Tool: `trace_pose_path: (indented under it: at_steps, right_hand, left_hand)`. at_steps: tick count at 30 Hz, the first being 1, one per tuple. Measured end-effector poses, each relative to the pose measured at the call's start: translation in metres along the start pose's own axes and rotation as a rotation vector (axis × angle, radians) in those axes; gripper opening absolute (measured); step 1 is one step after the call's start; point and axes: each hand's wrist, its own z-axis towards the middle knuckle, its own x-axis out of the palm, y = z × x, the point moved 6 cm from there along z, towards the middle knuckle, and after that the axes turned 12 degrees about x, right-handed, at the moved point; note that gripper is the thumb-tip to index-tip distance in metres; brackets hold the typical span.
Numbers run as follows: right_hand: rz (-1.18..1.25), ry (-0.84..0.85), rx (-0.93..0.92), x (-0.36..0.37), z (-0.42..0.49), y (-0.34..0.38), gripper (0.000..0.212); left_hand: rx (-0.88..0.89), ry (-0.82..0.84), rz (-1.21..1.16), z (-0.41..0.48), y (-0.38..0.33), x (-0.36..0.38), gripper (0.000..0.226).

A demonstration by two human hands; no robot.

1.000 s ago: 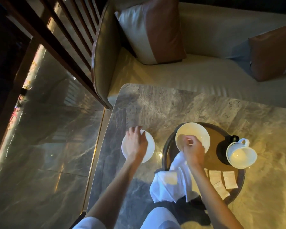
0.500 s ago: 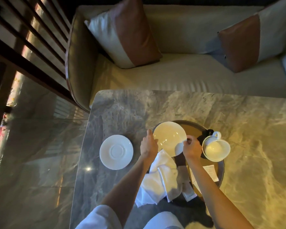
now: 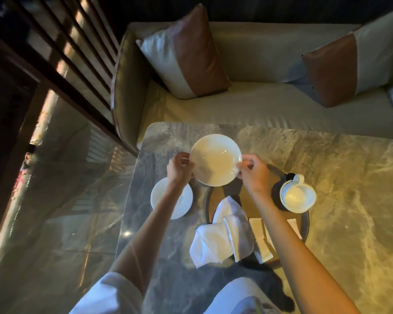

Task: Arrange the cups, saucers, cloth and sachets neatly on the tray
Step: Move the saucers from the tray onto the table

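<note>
I hold a white saucer [image 3: 215, 160] up in the air above the far edge of the round brown tray [image 3: 305, 223]. My left hand [image 3: 179, 168] grips its left rim and my right hand [image 3: 252, 172] grips its right rim. A second white saucer [image 3: 182, 201] lies on the marble table left of the tray, partly under my left forearm. A white cup [image 3: 297, 196] sits on the tray's right side. A crumpled white cloth [image 3: 222, 234] hangs over the tray's near left edge. Pale sachets [image 3: 258, 227] lie on the tray near my right forearm.
The marble table [image 3: 349, 177] stands against a cream sofa [image 3: 259, 105] with two brown-and-white cushions [image 3: 186, 55]. A glossy floor [image 3: 55, 211] and a dark wooden slatted screen [image 3: 61, 53] lie to the left.
My left hand left the saucer on the table and took the other saucer's left rim. Both hands have lifted that saucer off the tray and away from me.
</note>
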Motion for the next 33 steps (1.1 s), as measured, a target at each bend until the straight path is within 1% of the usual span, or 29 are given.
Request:
trace_pose_path:
  at_steps: [2, 4, 6, 9, 11, 13, 19, 23, 27, 33]
  right_hand:
    - [0.054, 0.104, 0.062, 0.031, -0.026, -0.016, 0.017]
    - [0.024, 0.173, 0.12, 0.059, -0.057, -0.044, 0.016]
    - [-0.072, 0.196, 0.149, 0.081, -0.088, -0.079, 0.015]
    - [-0.102, 0.23, 0.266, 0.099, -0.128, -0.128, 0.015]
    - [-0.147, 0.225, 0.33, 0.107, -0.149, -0.154, 0.015]
    - [-0.193, 0.21, 0.351, 0.111, -0.162, -0.172, 0.016]
    - [-0.269, 0.141, 0.375, 0.113, -0.172, -0.195, 0.022]
    - [-0.269, 0.104, 0.393, 0.116, -0.174, -0.198, 0.018]
    - [-0.3, 0.108, 0.383, 0.121, -0.175, -0.2, 0.019]
    - [-0.293, 0.124, 0.443, 0.123, -0.179, -0.213, 0.017]
  left_hand:
    - [-0.053, -0.036, -0.036, -0.022, 0.025, -0.036, 0.022]
    - [-0.128, -0.062, -0.01, -0.05, 0.058, -0.067, 0.024]
    - [-0.216, -0.073, 0.06, -0.082, 0.097, -0.094, 0.027]
    - [-0.326, -0.043, 0.025, -0.13, 0.149, -0.115, 0.028]
    - [-0.358, -0.021, 0.028, -0.156, 0.175, -0.124, 0.027]
    - [-0.366, -0.014, 0.046, -0.174, 0.192, -0.128, 0.028]
    - [-0.333, 0.028, 0.042, -0.187, 0.213, -0.123, 0.027]
    - [-0.329, 0.038, 0.047, -0.185, 0.221, -0.122, 0.026]
    - [-0.333, 0.022, 0.033, -0.189, 0.227, -0.122, 0.029]
    - [-0.376, 0.049, 0.006, -0.196, 0.235, -0.121, 0.03]
